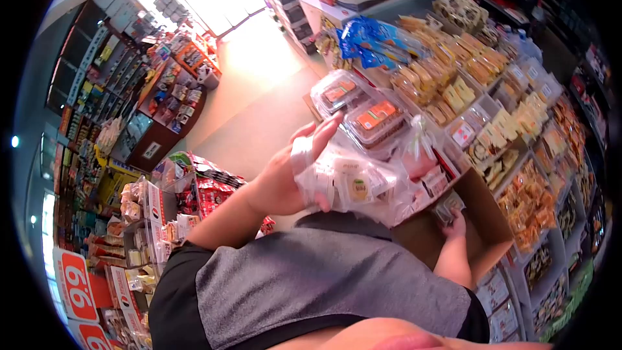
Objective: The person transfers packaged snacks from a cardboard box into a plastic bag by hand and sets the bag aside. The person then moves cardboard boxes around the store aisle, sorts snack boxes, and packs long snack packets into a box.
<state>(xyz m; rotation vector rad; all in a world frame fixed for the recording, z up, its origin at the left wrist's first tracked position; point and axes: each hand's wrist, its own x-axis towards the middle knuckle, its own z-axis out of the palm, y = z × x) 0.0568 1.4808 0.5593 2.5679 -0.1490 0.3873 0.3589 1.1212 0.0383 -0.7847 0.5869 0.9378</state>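
Note:
My left hand (283, 172) is at the middle, its fingers extended upward and its thumb lower down, with a clear plastic bag (382, 172) of small packaged items between them. Several of its fingers show, and their tips come close to two clear clamshell boxes with orange labels, the nearer box (376, 120) and the farther box (339, 93). Inside the cardboard box (483, 210), my right hand (455, 223) is closed on a small clear plastic pack (447, 207). What that pack contains is too small to make out.
Bins of wrapped snacks (528, 204) fill the sloped display on the right. Blue packages (372, 39) lie at its far end. On the left stand a rack with red packets (210, 194) and a red price sign (78, 285). Tiled floor (243, 91) stretches toward a bright doorway.

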